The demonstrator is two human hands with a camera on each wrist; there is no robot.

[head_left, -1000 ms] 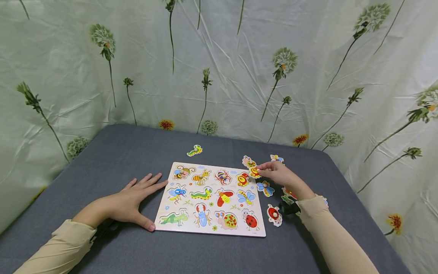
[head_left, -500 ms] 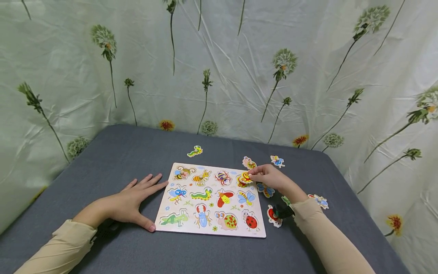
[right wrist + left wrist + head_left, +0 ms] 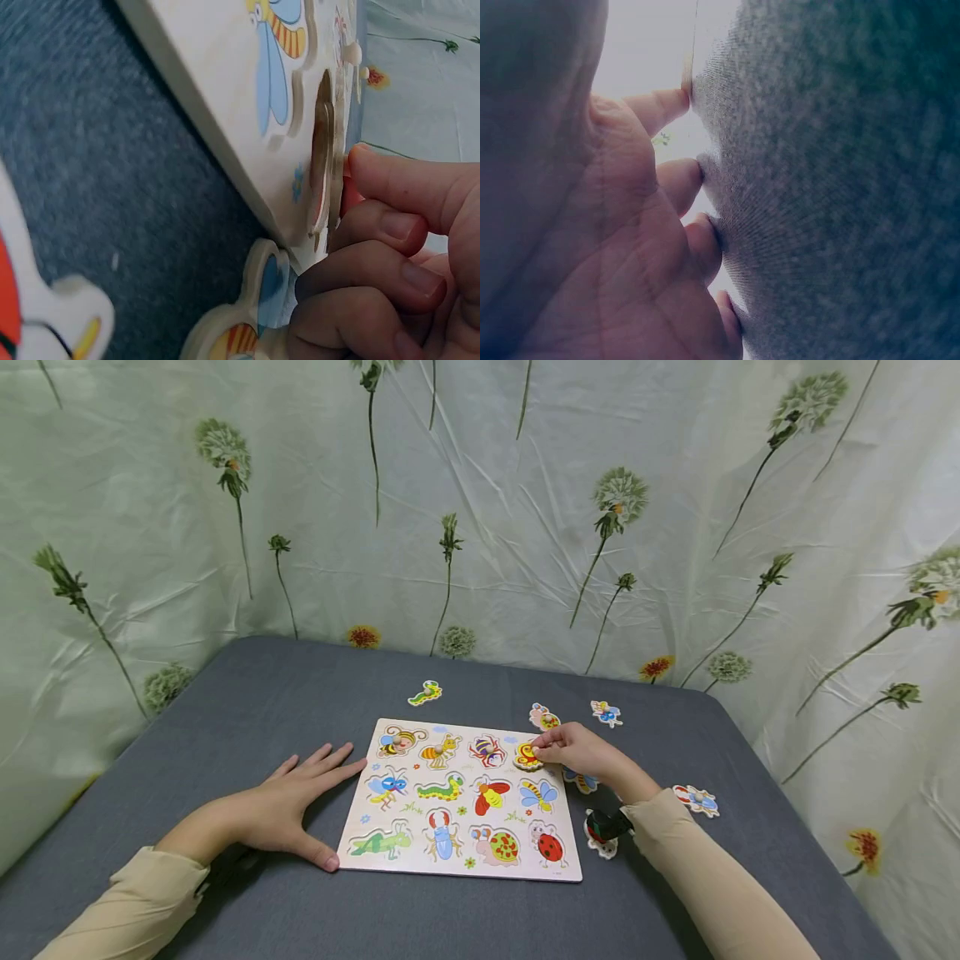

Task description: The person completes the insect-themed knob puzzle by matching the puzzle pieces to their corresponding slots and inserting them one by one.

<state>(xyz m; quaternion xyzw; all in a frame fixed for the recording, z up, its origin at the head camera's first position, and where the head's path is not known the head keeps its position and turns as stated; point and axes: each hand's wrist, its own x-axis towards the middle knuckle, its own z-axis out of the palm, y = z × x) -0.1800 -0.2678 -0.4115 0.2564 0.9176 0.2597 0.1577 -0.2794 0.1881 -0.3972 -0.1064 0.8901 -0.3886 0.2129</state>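
A wooden peg puzzle board (image 3: 525, 872) with printed insects lies flat on the table. My right hand (image 3: 579, 752) pinches a red-and-yellow butterfly puzzle piece (image 3: 527, 758) over the matching recess in the top right corner. In the right wrist view the butterfly piece shows edge-on, slightly askew at its recess. My left hand (image 3: 288, 802) rests on the table with fingers spread, fingertips and thumb at the board's left edge. A bee piece (image 3: 396, 742), a wasp-like piece (image 3: 437, 752) and a spider piece (image 3: 487, 751) sit along the top row.
Loose pieces lie around the board: a caterpillar (image 3: 425, 693) behind it, a snail (image 3: 544, 717) and a blue insect (image 3: 606, 712) at the back right. A blue-winged piece (image 3: 581, 782), partly covered, a ladybird (image 3: 602, 845) and a winged piece (image 3: 697, 800) are on the right.
My right hand has carried the butterfly piece left and slightly down, from the board's right edge to the top right recess. My left hand has stayed in place.
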